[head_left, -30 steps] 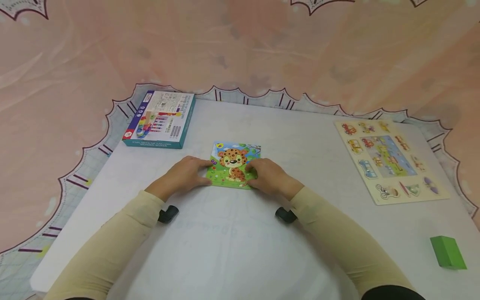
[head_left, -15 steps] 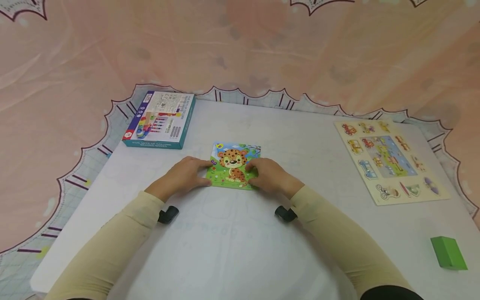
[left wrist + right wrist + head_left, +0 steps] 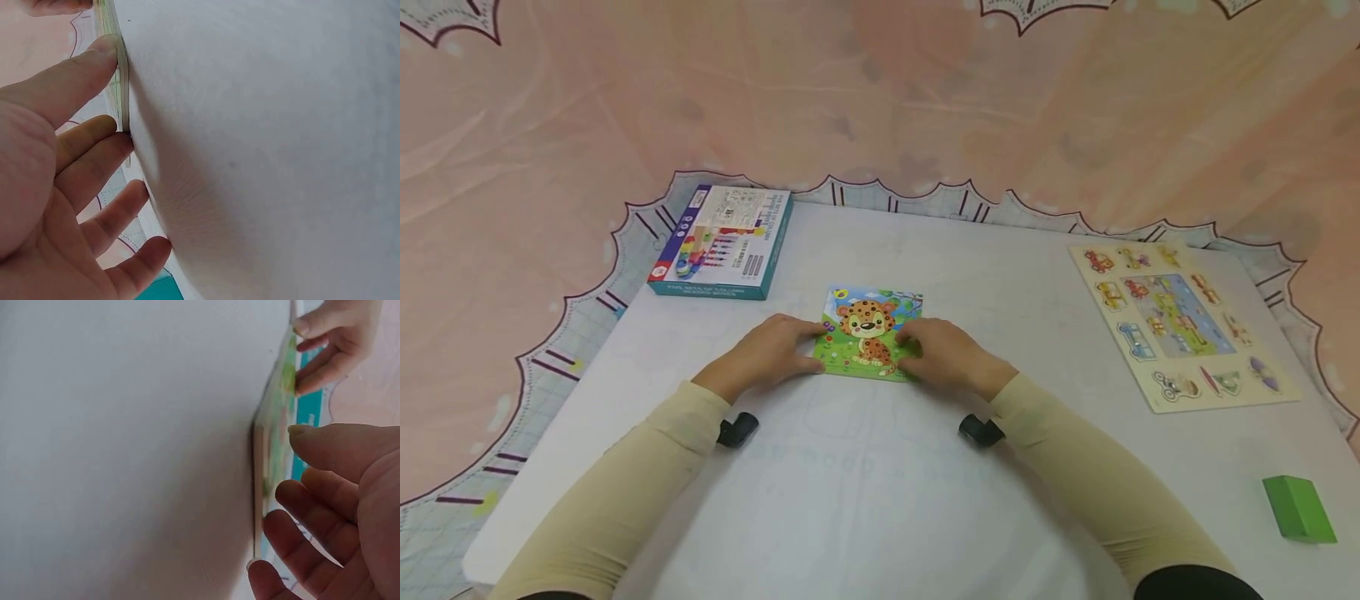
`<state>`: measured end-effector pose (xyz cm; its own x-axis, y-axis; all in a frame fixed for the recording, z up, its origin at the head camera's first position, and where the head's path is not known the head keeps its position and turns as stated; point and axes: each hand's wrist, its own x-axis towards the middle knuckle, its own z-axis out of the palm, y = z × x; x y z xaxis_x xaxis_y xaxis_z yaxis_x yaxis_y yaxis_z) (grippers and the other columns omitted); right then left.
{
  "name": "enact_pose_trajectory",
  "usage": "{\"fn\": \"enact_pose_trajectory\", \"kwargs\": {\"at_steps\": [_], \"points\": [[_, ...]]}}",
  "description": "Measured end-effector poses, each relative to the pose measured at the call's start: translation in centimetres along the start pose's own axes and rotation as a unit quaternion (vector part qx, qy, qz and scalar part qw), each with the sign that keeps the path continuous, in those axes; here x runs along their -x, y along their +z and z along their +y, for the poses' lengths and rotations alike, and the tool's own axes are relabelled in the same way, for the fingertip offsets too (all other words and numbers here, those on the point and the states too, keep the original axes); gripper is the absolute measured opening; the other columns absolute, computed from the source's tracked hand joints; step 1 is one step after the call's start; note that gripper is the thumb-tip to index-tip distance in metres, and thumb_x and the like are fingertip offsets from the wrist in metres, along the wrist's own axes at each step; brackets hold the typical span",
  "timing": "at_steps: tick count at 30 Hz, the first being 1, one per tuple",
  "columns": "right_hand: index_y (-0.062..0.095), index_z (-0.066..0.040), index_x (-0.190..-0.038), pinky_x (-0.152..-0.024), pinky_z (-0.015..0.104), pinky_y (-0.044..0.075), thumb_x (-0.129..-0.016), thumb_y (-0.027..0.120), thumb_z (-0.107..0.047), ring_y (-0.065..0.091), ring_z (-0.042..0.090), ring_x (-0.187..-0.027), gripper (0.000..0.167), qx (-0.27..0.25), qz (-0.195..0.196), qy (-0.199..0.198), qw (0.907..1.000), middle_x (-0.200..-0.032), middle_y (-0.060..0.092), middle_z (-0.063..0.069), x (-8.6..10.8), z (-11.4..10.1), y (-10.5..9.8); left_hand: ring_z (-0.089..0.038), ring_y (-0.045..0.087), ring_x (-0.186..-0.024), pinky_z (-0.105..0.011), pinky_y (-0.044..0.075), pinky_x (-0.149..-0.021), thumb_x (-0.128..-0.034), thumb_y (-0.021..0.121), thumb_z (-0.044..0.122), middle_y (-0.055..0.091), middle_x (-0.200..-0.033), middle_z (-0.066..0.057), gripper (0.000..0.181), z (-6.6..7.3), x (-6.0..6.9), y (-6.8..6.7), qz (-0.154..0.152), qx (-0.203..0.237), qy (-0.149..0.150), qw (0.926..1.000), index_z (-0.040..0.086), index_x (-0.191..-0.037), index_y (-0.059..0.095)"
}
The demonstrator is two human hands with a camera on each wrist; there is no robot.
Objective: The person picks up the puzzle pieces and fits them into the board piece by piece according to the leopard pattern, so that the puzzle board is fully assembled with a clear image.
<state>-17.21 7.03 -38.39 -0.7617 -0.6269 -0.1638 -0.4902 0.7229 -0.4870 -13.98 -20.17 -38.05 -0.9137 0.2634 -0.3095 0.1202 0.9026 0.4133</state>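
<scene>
A small square picture board (image 3: 867,329) with a cartoon leopard on green grass lies flat near the middle of the white table. At its left edge is my left hand (image 3: 767,354); in the left wrist view the thumb (image 3: 100,59) and fingers touch the board's side, the fingers spread and loosely bent. My right hand (image 3: 951,354) is over the board's right edge and covers part of it. The right wrist view shows its thumb (image 3: 325,447) slightly above the board's face and relaxed fingers beside the edge, with no grip around it.
A flat teal and white box (image 3: 722,242) lies at the back left. On the right is a cream board (image 3: 1183,325) with small vehicle and toy pictures. A green block (image 3: 1298,508) stands near the right edge. Patterned cloth (image 3: 880,100) hangs behind the table.
My right hand and forearm have shifted slightly to the right across the picture board's edge. The left hand and the board stay in place.
</scene>
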Motion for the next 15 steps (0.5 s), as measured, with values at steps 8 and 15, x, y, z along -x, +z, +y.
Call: {"fn": "enact_pose_trajectory", "kwargs": {"at_steps": [8, 15], "points": [[0.063, -0.005, -0.129, -0.099, 0.044, 0.048, -0.097, 0.063, -0.027, 0.059, 0.027, -0.113, 0.039, 0.006, 0.013, 0.044, 0.9989, -0.131, 0.061, 0.011, 2.2, 1.8, -2.2, -0.039, 0.042, -0.135, -0.054, 0.034, -0.113, -0.0870, 0.079, 0.032, 0.052, -0.145, -0.017, 0.065, 0.0, -0.3, -0.1, -0.008, -0.015, 0.005, 0.9998, 0.010, -0.144, 0.056], [0.061, -0.005, -0.132, -0.101, 0.049, 0.046, -0.097, 0.063, -0.029, 0.057, 0.031, -0.117, 0.042, 0.002, 0.040, 0.093, 0.9949, -0.135, 0.059, 0.013, 4.6, 4.2, -4.3, -0.039, 0.045, -0.133, -0.057, 0.036, -0.110, -0.0895, 0.075, 0.035, 0.053, -0.144, -0.017, 0.062, -0.2, -0.5, -0.6, -0.016, -0.018, 0.010, 0.9997, 0.012, -0.144, 0.057]]}}
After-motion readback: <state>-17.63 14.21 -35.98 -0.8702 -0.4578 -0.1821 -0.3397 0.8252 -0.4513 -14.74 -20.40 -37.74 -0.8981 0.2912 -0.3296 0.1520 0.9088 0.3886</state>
